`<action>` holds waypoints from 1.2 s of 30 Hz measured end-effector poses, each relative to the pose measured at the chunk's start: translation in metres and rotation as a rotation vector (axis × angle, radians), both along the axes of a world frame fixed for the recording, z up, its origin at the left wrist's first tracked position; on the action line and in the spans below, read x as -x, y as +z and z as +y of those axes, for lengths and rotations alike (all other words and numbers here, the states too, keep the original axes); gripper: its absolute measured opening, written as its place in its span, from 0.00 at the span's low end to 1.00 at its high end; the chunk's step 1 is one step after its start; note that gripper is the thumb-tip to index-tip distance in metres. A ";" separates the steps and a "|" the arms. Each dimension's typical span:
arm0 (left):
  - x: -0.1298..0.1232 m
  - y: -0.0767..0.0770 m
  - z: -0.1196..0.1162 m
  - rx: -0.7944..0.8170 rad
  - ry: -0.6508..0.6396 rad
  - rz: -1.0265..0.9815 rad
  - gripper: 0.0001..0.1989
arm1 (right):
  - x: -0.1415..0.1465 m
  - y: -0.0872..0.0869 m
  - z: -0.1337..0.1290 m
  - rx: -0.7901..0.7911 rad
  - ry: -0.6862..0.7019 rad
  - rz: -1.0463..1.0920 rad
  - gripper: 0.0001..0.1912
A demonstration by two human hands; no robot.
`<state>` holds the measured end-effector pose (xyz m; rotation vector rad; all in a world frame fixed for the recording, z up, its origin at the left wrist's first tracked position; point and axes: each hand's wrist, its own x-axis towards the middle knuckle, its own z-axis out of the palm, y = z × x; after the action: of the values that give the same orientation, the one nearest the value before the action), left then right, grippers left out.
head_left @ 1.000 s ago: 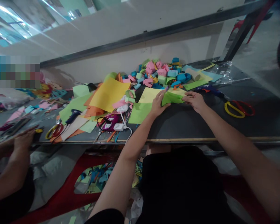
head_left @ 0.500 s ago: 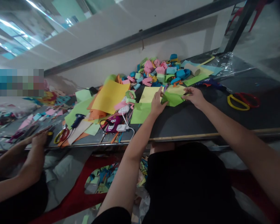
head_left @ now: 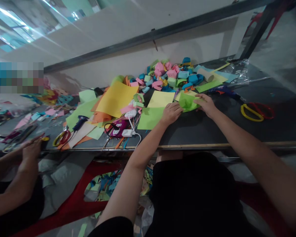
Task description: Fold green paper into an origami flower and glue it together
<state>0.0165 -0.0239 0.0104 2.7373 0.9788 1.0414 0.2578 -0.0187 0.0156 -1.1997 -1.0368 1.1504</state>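
Note:
A bright green paper piece is held between my two hands over the dark table. My left hand has its fingers curled on the paper's left edge. On the right edge, my right hand pinches the same paper. Pale yellow sheets and a light green sheet lie just left of my left hand. Behind my hands rises a heap of small folded paper pieces in pink, blue and green.
Scissors and a dark blue glue gun lie to the right. On the left are a purple power strip, a yellow sheet, another glue gun and scissors. Another person's hands work at far left.
My left hand has turned and its fingers have curled in more. The green paper has lifted and bent between my hands. The view has shifted slightly.

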 end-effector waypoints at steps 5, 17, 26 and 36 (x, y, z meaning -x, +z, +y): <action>0.000 0.004 -0.006 0.034 -0.076 0.022 0.14 | -0.008 0.003 0.006 0.066 -0.114 0.112 0.19; -0.003 0.003 -0.003 0.137 -0.058 -0.018 0.19 | -0.011 0.012 0.000 0.105 -0.024 0.115 0.12; -0.010 -0.013 0.023 0.298 0.250 -0.627 0.42 | 0.003 0.013 -0.013 0.071 0.148 0.061 0.13; 0.003 -0.001 0.012 0.929 -0.007 -0.609 0.13 | -0.002 0.016 -0.015 0.148 0.219 -0.004 0.10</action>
<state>0.0137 -0.0124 0.0096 1.5547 0.9819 0.9709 0.2603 -0.0333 0.0318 -1.2253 -1.1221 1.4163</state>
